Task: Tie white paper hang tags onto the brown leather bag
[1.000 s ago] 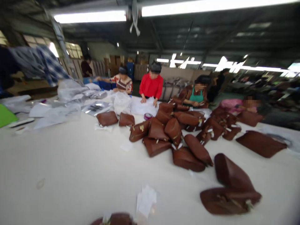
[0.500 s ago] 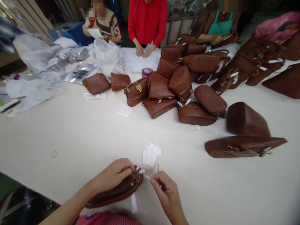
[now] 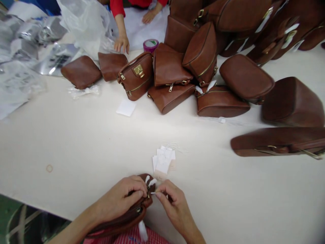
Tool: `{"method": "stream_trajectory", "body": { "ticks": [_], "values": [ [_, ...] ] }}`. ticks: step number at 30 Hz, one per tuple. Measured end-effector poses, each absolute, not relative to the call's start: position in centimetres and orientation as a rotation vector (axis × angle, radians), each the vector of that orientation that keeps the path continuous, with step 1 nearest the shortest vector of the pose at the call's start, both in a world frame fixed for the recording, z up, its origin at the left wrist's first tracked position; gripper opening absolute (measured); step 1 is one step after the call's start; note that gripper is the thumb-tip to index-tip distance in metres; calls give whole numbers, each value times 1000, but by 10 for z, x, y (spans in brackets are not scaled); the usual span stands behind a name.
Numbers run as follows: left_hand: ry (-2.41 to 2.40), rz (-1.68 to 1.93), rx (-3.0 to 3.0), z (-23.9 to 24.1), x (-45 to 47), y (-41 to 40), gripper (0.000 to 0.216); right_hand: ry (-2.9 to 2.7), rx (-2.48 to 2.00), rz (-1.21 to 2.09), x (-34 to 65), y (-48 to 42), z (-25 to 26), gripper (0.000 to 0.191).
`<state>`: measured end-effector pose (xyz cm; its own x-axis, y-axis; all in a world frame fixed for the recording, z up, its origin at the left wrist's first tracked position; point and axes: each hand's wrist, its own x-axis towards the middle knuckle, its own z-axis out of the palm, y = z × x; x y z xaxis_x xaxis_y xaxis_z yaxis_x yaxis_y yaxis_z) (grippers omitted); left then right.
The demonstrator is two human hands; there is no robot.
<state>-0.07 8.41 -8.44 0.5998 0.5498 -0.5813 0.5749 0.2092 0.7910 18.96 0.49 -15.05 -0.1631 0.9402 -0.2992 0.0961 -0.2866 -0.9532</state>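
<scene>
With the curled left hand (image 3: 124,195), gripping a brown leather zippered bag (image 3: 127,217) at the near edge of a white counter (image 3: 88,142). Unable to read the overlapping white paper tags (image 3: 164,160) just beyond. Pinching a thin white strand (image 3: 153,193) beside the bag with the right hand (image 3: 175,205).

This place is looking like a bag workshop: many similar brown leather-look handbags (image 3: 169,66) with gold-coloured zips are crowding a broad white worktable (image 3: 88,142), crumpled translucent plastic bags (image 3: 83,23) and a purple tape roll (image 3: 150,48) are lying nearby, and a co-worker's red-sleeved arms (image 3: 117,8) are reaching over from the far side.
</scene>
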Motion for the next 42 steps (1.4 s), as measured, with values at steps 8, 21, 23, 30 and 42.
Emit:
{"method": "stream_trajectory", "body": {
  "ticks": [8,21,23,30,42],
  "values": [
    [1067,5,1468,-88,-2,74,25,-1225,-1279,1728,191,8,-163,24],
    [1050,-60,1428,-87,-1,76,27,-1195,-1165,1847,194,20,-165,26],
    [1057,-71,1420,-86,-1,76,26,-1207,-1147,1852,194,21,-164,26],
    [1072,-73,1416,-86,-1,76,26,-1227,-1129,1887,193,23,-163,26],
    [1051,-113,1509,-77,2,76,24,-1239,-1168,1905,190,19,-160,16]
  ]
}}
